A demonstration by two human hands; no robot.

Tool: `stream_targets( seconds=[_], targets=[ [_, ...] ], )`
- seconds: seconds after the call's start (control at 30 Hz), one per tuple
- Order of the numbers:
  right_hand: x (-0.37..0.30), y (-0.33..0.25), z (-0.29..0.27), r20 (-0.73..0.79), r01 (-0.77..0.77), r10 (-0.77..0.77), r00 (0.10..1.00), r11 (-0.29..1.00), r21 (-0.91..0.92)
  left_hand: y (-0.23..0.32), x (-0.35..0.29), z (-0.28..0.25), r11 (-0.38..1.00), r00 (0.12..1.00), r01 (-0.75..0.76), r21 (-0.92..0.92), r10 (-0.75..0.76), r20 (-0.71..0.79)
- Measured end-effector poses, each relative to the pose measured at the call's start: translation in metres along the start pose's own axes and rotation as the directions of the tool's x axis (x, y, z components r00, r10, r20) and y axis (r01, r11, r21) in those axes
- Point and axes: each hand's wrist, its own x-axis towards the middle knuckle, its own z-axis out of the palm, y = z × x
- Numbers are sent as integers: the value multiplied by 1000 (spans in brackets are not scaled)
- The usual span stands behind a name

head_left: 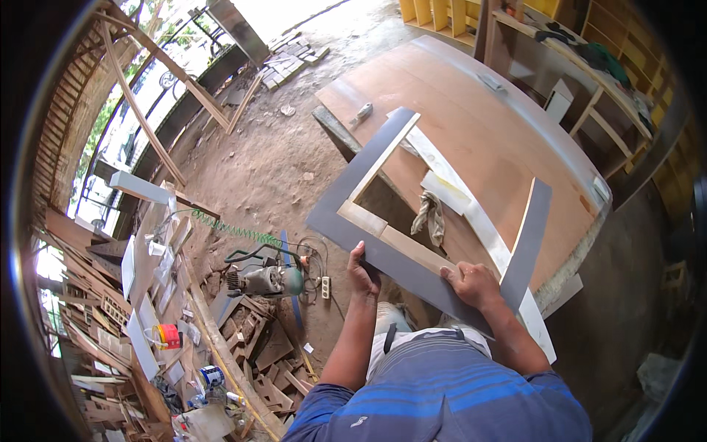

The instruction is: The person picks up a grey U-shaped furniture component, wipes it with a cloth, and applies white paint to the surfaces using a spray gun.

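A three-sided, U-shaped wooden frame point(412, 269) with dark grey faces and bare wood inner edges is held tilted in front of my body. My left hand point(362, 272) grips its near long side, the thumb lying up over the grey face. Farther right on that same side, my right hand point(475, 284) is closed over the inner edge, its underside fingers hidden. One arm of the frame reaches over a large brown tabletop point(471, 103). Beyond the frame's opening lie a long white strip point(460, 180), a pale board point(445, 193) with a yellowish smear and a crumpled rag point(429, 218).
Small tools or blocks point(491, 82) rest on the tabletop. To the left stand an air compressor point(272, 281) with a green coiled hose point(236, 231) and a power strip point(325, 288). Scrap wood point(272, 353), a red can point(168, 337) and a blue can point(212, 376) crowd the lower left.
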Motion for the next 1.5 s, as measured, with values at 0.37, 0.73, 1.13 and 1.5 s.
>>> stream_targets(
  seconds=[0.37,0.73,1.13,1.5],
  targets=[
    [167,-83,52,-261,37,-48,964,998,-50,91,195,-20,981,967,194,-12,-189,172],
    [297,-201,60,-269,-129,130,954,991,23,192,375,-2,959,937,218,182,-258,235],
    [436,-209,65,-193,-336,338,921,941,44,254,594,53,593,993,120,796,-60,-105],
    [505,-243,83,-130,-407,416,900,909,92,281,760,72,7,947,-320,947,23,319]
  ],
)
